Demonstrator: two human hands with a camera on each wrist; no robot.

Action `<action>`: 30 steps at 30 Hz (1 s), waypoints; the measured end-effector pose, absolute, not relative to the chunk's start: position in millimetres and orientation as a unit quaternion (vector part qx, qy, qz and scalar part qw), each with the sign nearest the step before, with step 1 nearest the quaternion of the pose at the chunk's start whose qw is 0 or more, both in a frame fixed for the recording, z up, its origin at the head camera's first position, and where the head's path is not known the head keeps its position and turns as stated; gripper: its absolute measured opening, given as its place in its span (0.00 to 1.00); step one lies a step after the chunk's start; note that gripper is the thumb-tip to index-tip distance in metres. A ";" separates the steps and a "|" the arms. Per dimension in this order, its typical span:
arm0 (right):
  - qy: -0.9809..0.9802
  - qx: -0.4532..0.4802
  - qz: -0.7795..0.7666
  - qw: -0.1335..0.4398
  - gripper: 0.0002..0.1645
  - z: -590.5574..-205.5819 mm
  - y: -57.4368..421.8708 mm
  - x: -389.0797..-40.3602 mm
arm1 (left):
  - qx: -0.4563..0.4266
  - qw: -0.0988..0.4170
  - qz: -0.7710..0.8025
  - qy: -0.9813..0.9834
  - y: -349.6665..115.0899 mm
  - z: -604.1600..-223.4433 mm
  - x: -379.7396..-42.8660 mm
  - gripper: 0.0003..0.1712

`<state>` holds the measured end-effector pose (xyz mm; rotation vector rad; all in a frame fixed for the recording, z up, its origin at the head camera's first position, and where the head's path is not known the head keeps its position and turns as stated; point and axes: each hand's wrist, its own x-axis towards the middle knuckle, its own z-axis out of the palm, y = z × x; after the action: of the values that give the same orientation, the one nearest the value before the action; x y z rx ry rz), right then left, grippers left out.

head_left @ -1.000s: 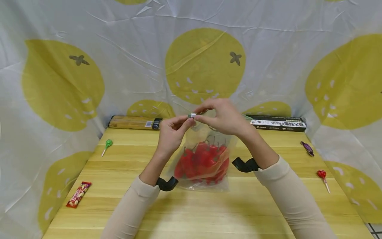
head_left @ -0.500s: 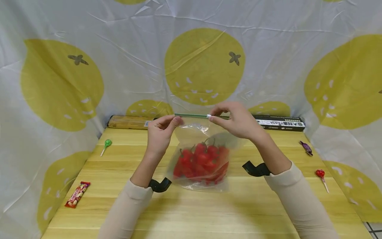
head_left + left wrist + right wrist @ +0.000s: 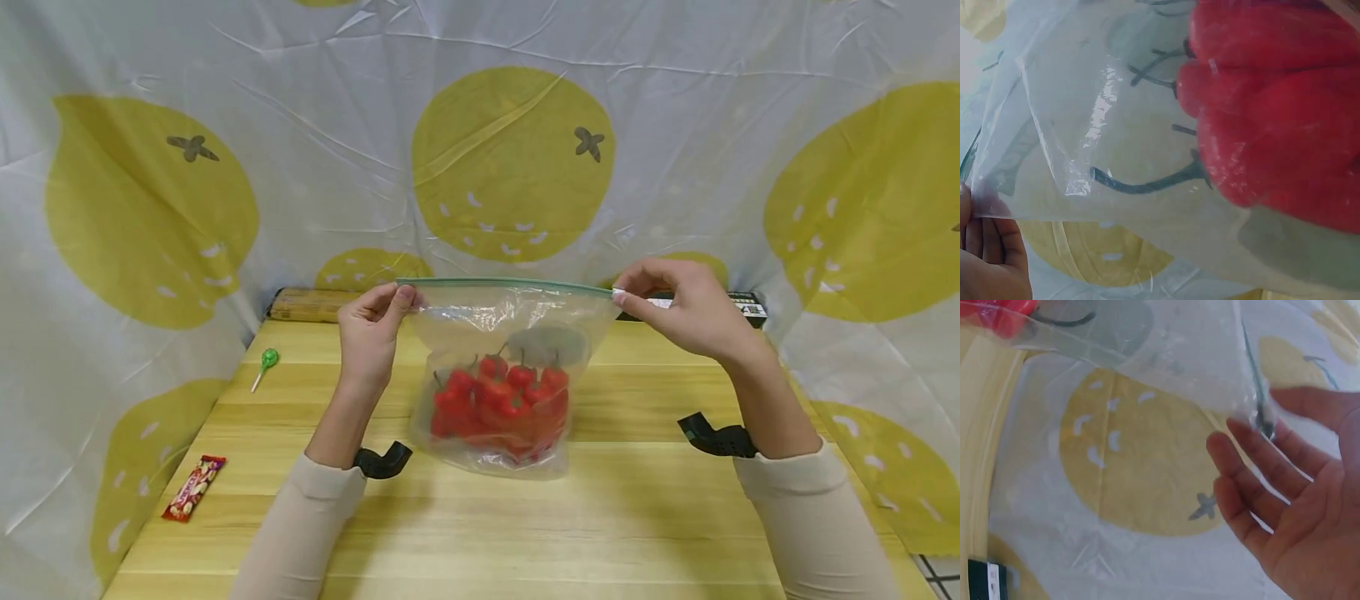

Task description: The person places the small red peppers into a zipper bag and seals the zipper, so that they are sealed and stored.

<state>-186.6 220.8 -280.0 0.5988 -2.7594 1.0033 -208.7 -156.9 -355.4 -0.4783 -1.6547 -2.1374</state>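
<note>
A clear zip bag (image 3: 495,321) with a green zip strip along its top hangs upright between both hands. Inside it lie several red peppers (image 3: 498,392) with dark stems, which also fill the right of the left wrist view. My left hand (image 3: 367,333) pinches the bag's top left corner between thumb and fingers. At the strip's right end, my right hand (image 3: 682,308) pinches the white slider (image 3: 617,297). The right wrist view shows that hand's other fingers spread loosely below the corner. The strip looks straight and taut.
A green lollipop (image 3: 269,359) and a red-wrapped snack bar (image 3: 194,488) lie on the table's left side. Behind the hands, a yellowish package (image 3: 311,306) and a black pasta box (image 3: 750,308) lie along the back, before a lemon-print cloth (image 3: 510,167).
My right hand has drawn the white slider rightward along the strip to its far end. My left hand has shifted left with its corner. The bag's top is now stretched wide.
</note>
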 end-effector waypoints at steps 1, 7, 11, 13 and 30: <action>-0.919 0.209 0.327 0.075 0.12 -280.9 217.5 -187.8 | -0.179 0.197 -0.762 -0.590 -154.1 -354.6 -208.3 0.06; -0.898 0.291 0.314 0.104 0.16 -282.8 174.1 -197.7 | -0.208 0.181 -0.733 -0.622 -132.3 -349.8 -204.0 0.05; -0.871 0.346 0.324 0.130 0.11 -284.8 146.1 -200.1 | -0.208 0.168 -0.726 -0.633 -125.0 -350.3 -203.3 0.07; -0.864 0.352 0.330 0.144 0.09 -286.1 139.8 -199.8 | -0.203 0.154 -0.716 -0.649 -129.9 -354.8 -203.0 0.11; -0.859 0.265 0.394 0.193 0.06 -300.9 172.7 -189.8 | -0.131 -0.166 -0.583 -0.785 -212.0 -467.2 -193.7 0.33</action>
<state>-189.8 172.7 -300.9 0.7424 -2.4093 1.1053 -193.7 -212.0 -467.2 -0.4619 -2.7650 -2.0538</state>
